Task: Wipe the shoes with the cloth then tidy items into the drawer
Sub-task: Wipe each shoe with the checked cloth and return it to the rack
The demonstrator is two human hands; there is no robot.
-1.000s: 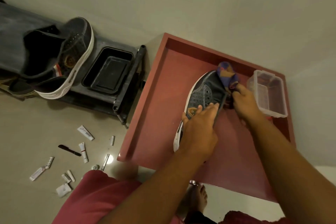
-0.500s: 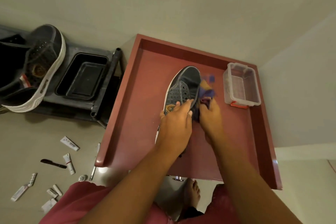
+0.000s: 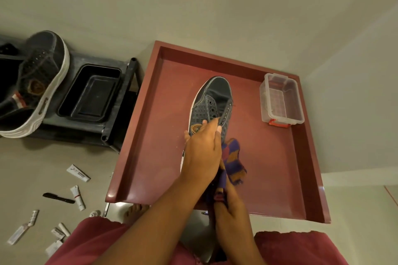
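A dark grey shoe (image 3: 212, 101) with a white sole lies in the open red drawer (image 3: 155, 127), toe pointing away from me. My left hand (image 3: 202, 150) grips its middle and heel part. My right hand (image 3: 229, 208) holds a purple, orange and red patterned cloth (image 3: 233, 161) against the shoe's heel end, near the drawer's front edge. The shoe's heel is hidden under my left hand. The second dark shoe (image 3: 41, 79) rests tilted on a black rack at the left.
A clear plastic box (image 3: 280, 99) with a red latch stands in the drawer's far right corner. A black tray (image 3: 92, 92) sits on the rack (image 3: 120, 97). Several small tubes (image 3: 77, 173) and a black pen (image 3: 58, 198) lie scattered on the floor at left. My bare foot (image 3: 135, 210) is below the drawer.
My right hand has drawn the cloth back from the shoe's toe toward its heel and the drawer's front. My left hand has kept its hold on the shoe.
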